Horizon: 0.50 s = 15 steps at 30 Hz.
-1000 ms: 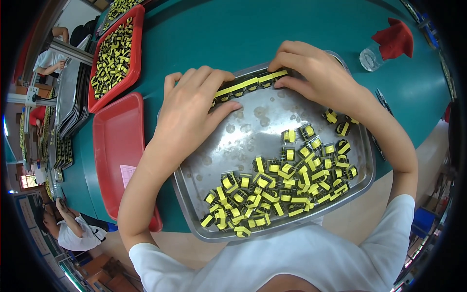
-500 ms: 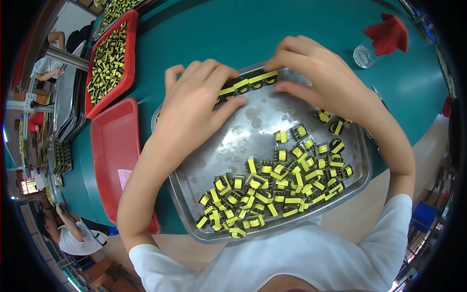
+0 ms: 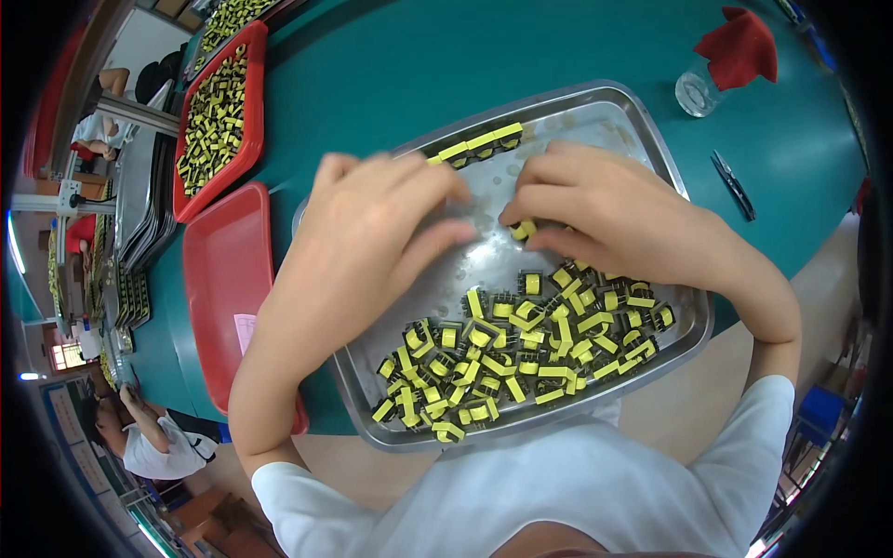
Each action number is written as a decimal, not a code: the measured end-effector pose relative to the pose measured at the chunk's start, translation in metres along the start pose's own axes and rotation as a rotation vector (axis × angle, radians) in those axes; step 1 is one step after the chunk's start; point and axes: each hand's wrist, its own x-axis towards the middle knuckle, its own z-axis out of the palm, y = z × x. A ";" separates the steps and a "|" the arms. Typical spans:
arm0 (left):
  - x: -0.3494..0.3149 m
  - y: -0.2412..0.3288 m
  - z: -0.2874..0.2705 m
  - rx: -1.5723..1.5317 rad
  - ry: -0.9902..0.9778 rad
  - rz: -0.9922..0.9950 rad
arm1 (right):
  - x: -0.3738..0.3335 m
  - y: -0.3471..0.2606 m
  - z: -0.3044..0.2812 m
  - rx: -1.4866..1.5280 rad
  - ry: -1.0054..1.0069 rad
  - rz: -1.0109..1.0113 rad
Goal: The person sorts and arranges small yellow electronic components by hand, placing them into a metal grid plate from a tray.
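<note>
A shallow metal tray [image 3: 609, 116] lies before me. A loose pile of small yellow-and-black transformers [image 3: 521, 358] covers its near half, and a straight row of transformers [image 3: 479, 146] stands along its far wall. My right hand [image 3: 595, 214] is over the right middle of the tray, its thumb and fingers closed on one transformer [image 3: 524, 229]. To the left, my left hand [image 3: 377, 228] hovers above the tray with thumb and fingers apart, holding nothing visible. Its fingertips are smeared by motion, and it covers the left end of the row.
Left of the tray are a red plastic tray [image 3: 223, 279] with a pink slip and a red tray [image 3: 257, 112] full of transformers. Tweezers [image 3: 734, 186], a glass [image 3: 696, 95] and a red cloth [image 3: 739, 51] lie to the right. Other people [image 3: 163, 446] sit at far left.
Both hands have left the row at the far wall. My right hand has come nearer and closed on a transformer by the pile; my left hand has drawn slightly back, its fingers apart.
</note>
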 end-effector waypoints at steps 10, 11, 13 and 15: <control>-0.061 0.006 -0.008 -0.217 -0.286 -0.090 | -0.003 0.006 0.001 0.048 0.044 0.029; -0.062 0.007 -0.007 -0.268 -0.300 -0.119 | -0.003 0.006 0.001 0.074 0.040 0.043; -0.058 0.007 -0.010 -0.337 -0.268 -0.140 | -0.001 0.012 0.005 0.090 0.046 0.019; -0.053 0.005 -0.009 -0.408 -0.234 -0.159 | 0.001 0.016 0.004 0.101 0.051 -0.002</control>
